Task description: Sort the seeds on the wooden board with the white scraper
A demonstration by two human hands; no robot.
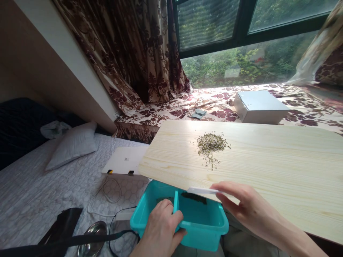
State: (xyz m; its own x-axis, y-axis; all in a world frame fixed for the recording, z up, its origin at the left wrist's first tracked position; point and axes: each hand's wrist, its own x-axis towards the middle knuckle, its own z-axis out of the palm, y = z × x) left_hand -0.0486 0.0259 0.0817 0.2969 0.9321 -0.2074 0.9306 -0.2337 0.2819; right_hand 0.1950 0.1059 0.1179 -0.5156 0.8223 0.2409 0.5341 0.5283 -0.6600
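Note:
My left hand grips the near rim and divider of a teal two-compartment bin below the table's near edge. Dark small grains lie inside both compartments, partly hidden by my fingers and the table edge. Pinched between the thumb and fingers of my right hand is a thin white flat scraper, held along the table edge above the right compartment. On the pale wooden tabletop a loose pile of small greenish beans is spread, with a tail of scattered ones toward me.
A white box and a folded grey cloth sit on the floral window ledge. Left of the table, a white panel, cables, a metal bowl and a pillow lie on the quilted bed. A black strap crosses the lower left.

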